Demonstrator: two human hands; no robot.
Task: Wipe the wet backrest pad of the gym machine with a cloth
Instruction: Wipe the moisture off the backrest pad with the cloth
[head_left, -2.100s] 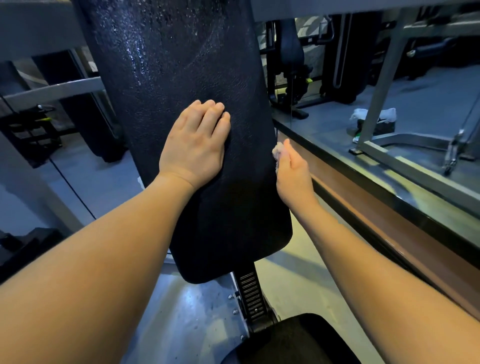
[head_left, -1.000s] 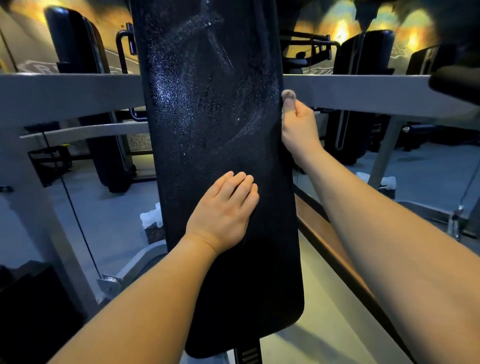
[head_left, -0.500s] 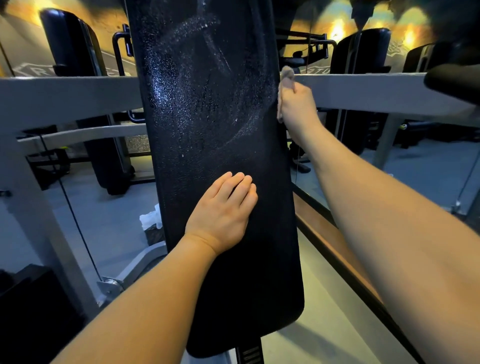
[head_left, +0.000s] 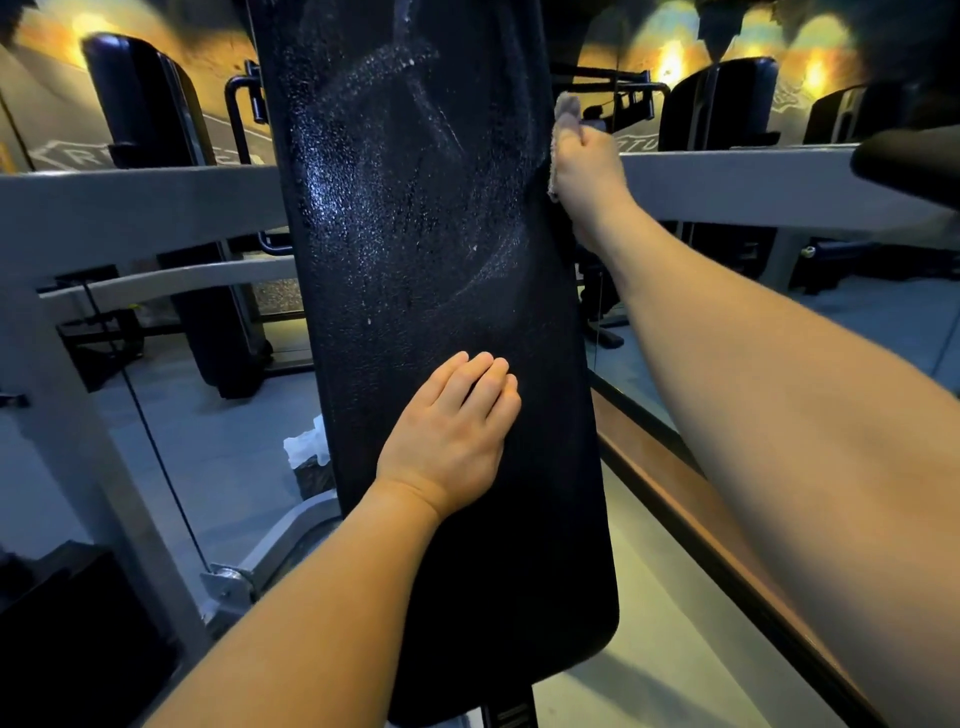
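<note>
Fingers (head_left: 480, 382) of the left hand (head_left: 449, 436) lie straight and close together, palm flat on the lower middle of the upright black pad (head_left: 415, 234). The right hand (head_left: 587, 171) is up at the pad's right edge, fingers curled round a pale cloth (head_left: 567, 111) that pokes out above the fist and touches that edge. The pad's upper half glistens with droplets and curved smears, its lower half looks dull and dark, and a grey bar (head_left: 130, 202) crosses behind it.

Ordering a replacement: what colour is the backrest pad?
Black, with a pebbled grain, backrest pad; head view.
</note>
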